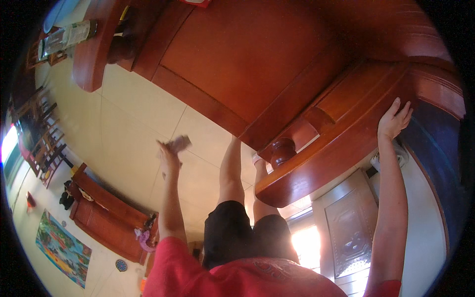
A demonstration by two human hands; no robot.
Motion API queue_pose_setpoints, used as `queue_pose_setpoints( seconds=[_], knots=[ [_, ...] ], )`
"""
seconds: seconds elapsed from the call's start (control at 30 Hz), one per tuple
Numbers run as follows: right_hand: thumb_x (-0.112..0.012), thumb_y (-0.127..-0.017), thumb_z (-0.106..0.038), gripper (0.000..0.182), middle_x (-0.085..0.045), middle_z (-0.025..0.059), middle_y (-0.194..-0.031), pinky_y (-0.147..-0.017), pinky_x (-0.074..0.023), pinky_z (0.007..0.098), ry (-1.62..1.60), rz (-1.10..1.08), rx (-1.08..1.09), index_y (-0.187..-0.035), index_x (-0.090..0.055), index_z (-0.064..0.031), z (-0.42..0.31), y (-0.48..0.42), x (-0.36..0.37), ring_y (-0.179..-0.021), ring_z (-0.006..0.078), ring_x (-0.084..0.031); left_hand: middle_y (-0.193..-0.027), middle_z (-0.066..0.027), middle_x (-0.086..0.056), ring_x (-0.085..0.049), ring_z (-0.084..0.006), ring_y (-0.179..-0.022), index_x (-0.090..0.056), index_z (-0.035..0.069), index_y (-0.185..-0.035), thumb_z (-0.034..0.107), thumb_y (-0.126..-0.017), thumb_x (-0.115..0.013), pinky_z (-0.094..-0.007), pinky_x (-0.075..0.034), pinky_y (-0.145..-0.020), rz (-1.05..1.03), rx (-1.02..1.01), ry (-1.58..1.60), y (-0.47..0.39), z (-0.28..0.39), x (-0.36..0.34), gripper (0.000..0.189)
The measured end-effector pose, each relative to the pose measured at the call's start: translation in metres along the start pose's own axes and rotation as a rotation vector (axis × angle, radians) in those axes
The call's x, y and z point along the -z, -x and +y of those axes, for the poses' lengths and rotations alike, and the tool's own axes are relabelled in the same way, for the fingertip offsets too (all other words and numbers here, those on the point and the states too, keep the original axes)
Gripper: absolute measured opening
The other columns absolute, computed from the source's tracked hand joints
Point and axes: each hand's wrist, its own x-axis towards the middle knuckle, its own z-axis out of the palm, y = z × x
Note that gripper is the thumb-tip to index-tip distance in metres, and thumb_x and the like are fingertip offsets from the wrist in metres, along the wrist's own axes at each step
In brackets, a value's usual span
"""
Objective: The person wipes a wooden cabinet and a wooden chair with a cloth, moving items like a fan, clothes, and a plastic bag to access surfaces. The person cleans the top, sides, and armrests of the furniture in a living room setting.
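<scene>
At left centre, my left hand [170, 159] is raised over the pale tiled floor, shut on a greyish-brown, blurred thing [180, 144] that looks like a folded cloth. My right hand [395, 120] lies on the far end of the curved armrest [315, 163] of a red-brown wooden bench, its fingers somewhat apart and nothing seen in it. The wide wooden seat [245, 55] of the bench spans the top middle. Below the armrest's near end stands a turned wooden post [282, 150].
Another armrest [89, 55] at upper left bears a glass jar [68, 37] with a label. A second wooden bench [107, 222], with things lying on it, stands at lower left, beside a colourful wall picture [63, 247]. A panelled door [349, 226] is at lower right.
</scene>
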Motion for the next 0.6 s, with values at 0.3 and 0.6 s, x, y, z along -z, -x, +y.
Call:
queue_pose_setpoints(
  seconds=[0.3,0.6],
  knots=[
    [-0.030,-0.084,-0.059,0.069,-0.017,0.0174,-0.140,-0.100,-0.0221,0.0485,-0.046,-0.002,0.008,-0.135,-0.027,-0.0114,-0.012,-0.004,-0.003,-0.129,0.0344,-0.016,-0.122,-0.0158,-0.042,-0.041,-0.0350,-0.111,-0.041,0.009,-0.120,0.006,-0.066,-0.066,-0.0431,-0.038,-0.090,0.838,-0.889,-0.340,-0.017,0.201,-0.064,0.059],
    [-0.032,-0.083,-0.060,0.068,-0.023,0.0163,-0.139,-0.100,-0.0221,0.0484,-0.048,0.059,-0.032,-0.133,-0.031,-0.0131,-0.013,-0.002,-0.005,-0.128,0.0327,-0.018,-0.101,-0.0117,-0.056,-0.055,-0.0207,-0.092,-0.054,-0.002,-0.102,0.021,-0.078,-0.065,-0.0319,-0.048,-0.076,-0.183,-0.089,0.975,-0.043,0.217,-0.039,0.036]
  ],
)
